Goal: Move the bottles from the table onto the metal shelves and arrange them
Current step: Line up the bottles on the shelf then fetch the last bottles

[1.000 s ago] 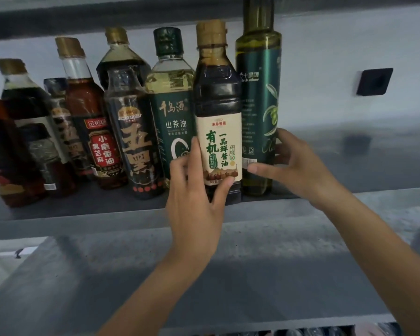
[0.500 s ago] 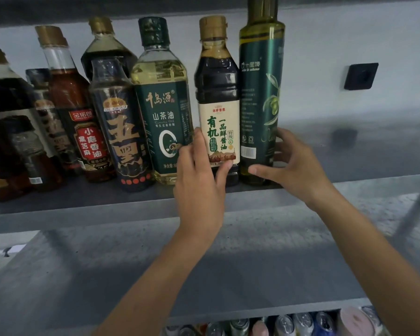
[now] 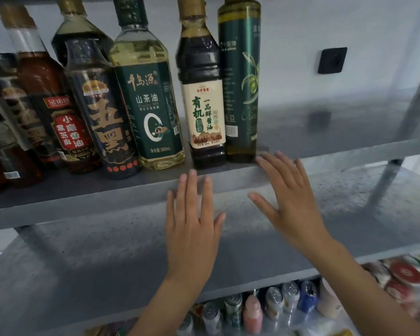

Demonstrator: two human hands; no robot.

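Note:
A row of bottles stands upright on the upper metal shelf [image 3: 88, 197]. The dark soy sauce bottle with a cream label [image 3: 204, 98] sits between the green camellia oil bottle [image 3: 148, 105] and the tall green olive oil bottle [image 3: 240, 81]. Further left stand a black bottle with gold characters [image 3: 102, 112] and a sesame oil bottle with a red label [image 3: 56, 110]. My left hand [image 3: 193, 226] hangs flat below the shelf's front edge, fingers straight, holding nothing. My right hand [image 3: 289, 197] is spread open just below and right of the olive oil bottle, also holding nothing.
A second grey shelf [image 3: 107, 263] lies below the hands. Under it stand several cans and small bottles [image 3: 274, 304]. A black square fitting [image 3: 332, 59] is on the wall at the right. A shelf post [image 3: 398, 151] rises at the far right.
Both hands have let go of the soy sauce and olive oil bottles and dropped below the shelf edge with fingers spread. The bottles stay standing on the shelf.

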